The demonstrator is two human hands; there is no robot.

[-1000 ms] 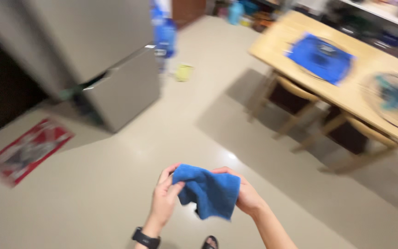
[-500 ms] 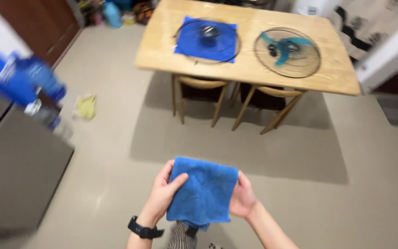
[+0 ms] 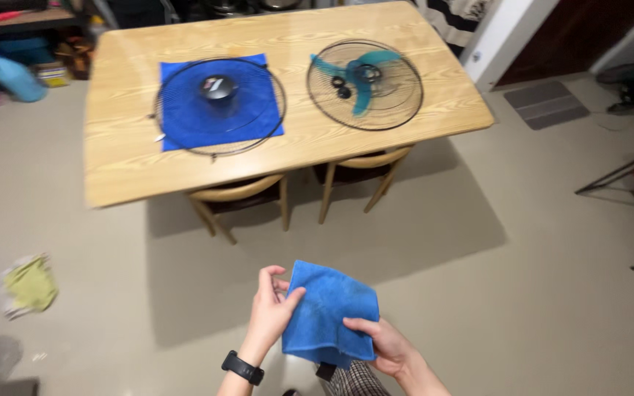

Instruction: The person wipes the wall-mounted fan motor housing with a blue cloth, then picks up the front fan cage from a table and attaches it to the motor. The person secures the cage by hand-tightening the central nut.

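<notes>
Closer to the wooden table [image 3: 111,176] now than a second ago, with the view swung off the grey cabinet and the stretch of bare floor and settled square on the tabletop. Blue cloth [image 3: 329,315] held low in front of the body, between both hands, above the pale floor [image 3: 522,293] and well short of the table. Folded more tightly than half a second ago, when hanging as a broad flat square; now a smaller, thicker pad, tilted, with one corner raised toward the left. Left hand [image 3: 269,312], black watch on the wrist, pinching that upper left corner between thumb and curled fingers. Right hand [image 3: 383,345] closed under the lower right edge, thumb lying across the top of the fabric, fingers wrapped beneath and mostly hidden. Both grips firm on the cloth, neither hand open. Ahead on the table, a round wire fan guard [image 3: 219,106] resting on a second blue cloth [image 3: 177,132], and beside it, to the right, another guard holding teal fan blades [image 3: 365,81]. Two wooden chairs [image 3: 240,198] tucked under the near edge. Off to the left on the floor, a crumpled yellow-green rag [image 3: 31,282]. Judging from the folding and the approach, cloth apparently readied as a wiping pad, with the fan parts on the table as the likely place for it, though nothing touched there yet.
</notes>
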